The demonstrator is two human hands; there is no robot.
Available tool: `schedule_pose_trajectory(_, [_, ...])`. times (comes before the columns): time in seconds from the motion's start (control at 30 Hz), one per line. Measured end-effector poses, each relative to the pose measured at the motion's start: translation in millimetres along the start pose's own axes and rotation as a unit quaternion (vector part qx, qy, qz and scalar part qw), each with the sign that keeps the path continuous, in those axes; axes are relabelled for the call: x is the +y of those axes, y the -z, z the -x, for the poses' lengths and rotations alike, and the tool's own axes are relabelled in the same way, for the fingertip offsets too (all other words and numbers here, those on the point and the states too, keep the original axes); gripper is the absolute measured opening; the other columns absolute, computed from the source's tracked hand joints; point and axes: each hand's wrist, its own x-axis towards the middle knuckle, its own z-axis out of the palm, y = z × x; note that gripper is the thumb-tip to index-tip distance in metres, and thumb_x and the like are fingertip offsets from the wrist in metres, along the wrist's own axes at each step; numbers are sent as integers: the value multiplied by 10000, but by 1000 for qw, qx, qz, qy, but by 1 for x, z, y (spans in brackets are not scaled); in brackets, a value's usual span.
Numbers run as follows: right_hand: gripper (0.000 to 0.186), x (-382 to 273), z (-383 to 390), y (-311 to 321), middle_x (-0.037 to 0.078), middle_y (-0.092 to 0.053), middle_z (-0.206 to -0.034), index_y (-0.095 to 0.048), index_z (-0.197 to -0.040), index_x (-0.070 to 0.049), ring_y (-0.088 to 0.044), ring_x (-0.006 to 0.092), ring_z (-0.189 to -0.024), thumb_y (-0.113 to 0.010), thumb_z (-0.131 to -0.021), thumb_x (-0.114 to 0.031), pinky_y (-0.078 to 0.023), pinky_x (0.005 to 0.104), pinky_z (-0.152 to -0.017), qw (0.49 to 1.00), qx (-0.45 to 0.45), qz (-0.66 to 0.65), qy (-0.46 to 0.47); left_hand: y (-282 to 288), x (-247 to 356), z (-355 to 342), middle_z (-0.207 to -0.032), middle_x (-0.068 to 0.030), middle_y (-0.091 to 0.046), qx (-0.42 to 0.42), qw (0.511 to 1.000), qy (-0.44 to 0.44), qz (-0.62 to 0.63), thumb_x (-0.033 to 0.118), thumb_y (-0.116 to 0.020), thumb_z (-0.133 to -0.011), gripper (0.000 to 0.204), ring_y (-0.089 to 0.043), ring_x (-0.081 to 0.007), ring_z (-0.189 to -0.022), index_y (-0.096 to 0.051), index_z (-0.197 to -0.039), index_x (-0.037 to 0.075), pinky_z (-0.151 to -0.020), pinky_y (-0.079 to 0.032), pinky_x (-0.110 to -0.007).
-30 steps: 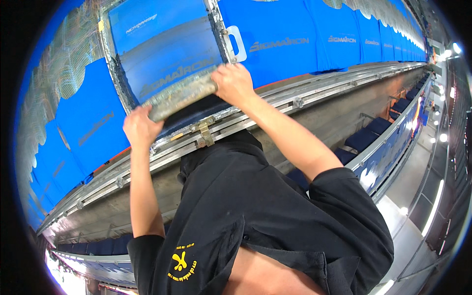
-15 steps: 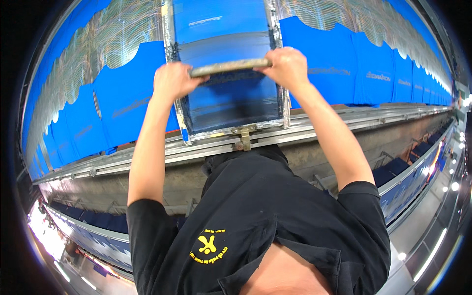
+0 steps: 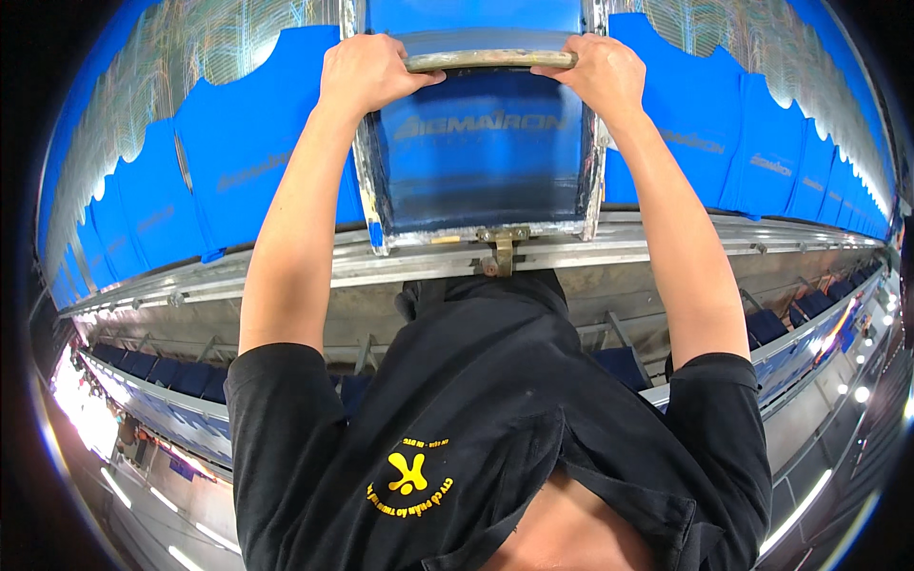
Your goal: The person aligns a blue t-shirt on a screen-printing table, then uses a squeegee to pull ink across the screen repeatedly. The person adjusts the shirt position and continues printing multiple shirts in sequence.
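My left hand (image 3: 367,74) and my right hand (image 3: 605,76) grip the two ends of a long, pale, grimy squeegee bar (image 3: 490,59). The bar lies crosswise over the middle-to-upper part of a blue-tinted printing screen (image 3: 476,171) with dark smears and faint grey lettering showing. The screen's worn metal frame (image 3: 590,209) sits at the top centre, with a metal bracket (image 3: 500,246) at its near edge, on a long rail.
Rows of blue garment pieces (image 3: 248,133) lie on a long patterned printing table on both sides of the screen. Metal rails (image 3: 685,228) run along the near edge, with dark pads (image 3: 809,305) on racks below. My dark-shirted body fills the lower middle.
Both hands and the bar have moved up the screen, away from my body, and the bar now lies more level. The view has turned to face the screen squarely.
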Motion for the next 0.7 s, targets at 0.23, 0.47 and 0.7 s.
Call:
schedule_pose_trajectory(0.23, [341, -24, 129, 5, 20, -681, -871, -717, -874, -168, -700, 252, -879, -950, -650, -276, -516, 430, -807, 999, -12, -40, 25, -64, 31, 118, -891, -135, -771, 42, 998, -2, 38, 594, -903, -711, 540, -764, -342, -880, -800, -902, 100, -764, -610, -487])
schedule_pose_trajectory(0.47, [342, -35, 181, 21, 18, -669, -796, -723, -801, -159, -693, 238, -820, -951, -638, -355, -508, 408, -748, 995, 4, -85, 49, -76, 42, 177, -879, -136, -780, 39, 999, -26, 25, 640, -862, -748, 565, -756, -340, -864, -831, -944, 111, -777, -604, -461])
schedule_pose_trajectory(0.7, [430, -12, 74, 47, 53, -692, -738, -729, -725, -139, -698, 308, -726, -937, -695, -515, -549, 465, -634, 995, 50, -60, 58, 14, 23, 84, -744, -148, -741, -4, 1000, -24, -18, 757, -776, -794, 646, -753, -377, -799, -777, -771, 111, -731, -596, -493])
